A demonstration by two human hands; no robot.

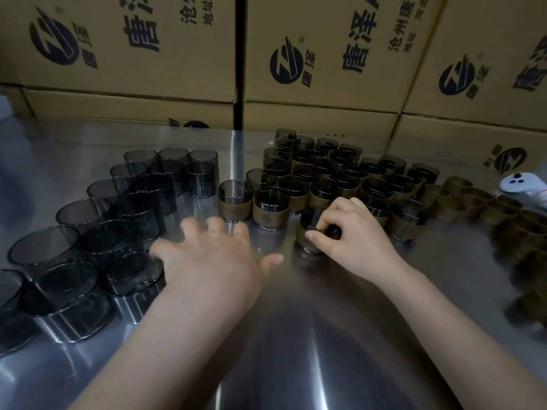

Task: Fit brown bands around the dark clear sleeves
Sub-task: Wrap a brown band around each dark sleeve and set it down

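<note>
1. Head view, piece in play: dark clear sleeve [307, 229] with a brown band [302, 242] round its lower half. Standing on the counter [296, 321] at the near edge of the finished batch [325, 187].
2. Right hand [352, 241]: curled over that sleeve, pinching the top rim, thumb against the outer wall.
3. Left hand [213, 258]: spread wide, gripping nothing, blurry, hanging over the counter just beside the bare sleeves [139, 214] on the left.
4. Handling guess: thin-walled, open-topped, probably light and stiff. Glass or hard plastic, can't tell, so best treated as breakable. Glossy smooth wall, likely slippery on its own.
5. Best hold, probably: across the rim or round the bare wall above the band, with no hard squeeze.
6. Loose brown bands [453, 202] heaped to the right: short matte rings with a leathery or cardboard look. Probably soft with a bit of give, and grippier than the sleeve. Faint stamp on the fitted ones.
7. Finished batch packed tight mid-counter, many touching. Counter looks like shiny brushed steel, so probably easy to skid things on.
8. Behind: printed cardboard boxes [325, 69]. Far right: a white gadget [525, 187] with dark buttons.
</note>
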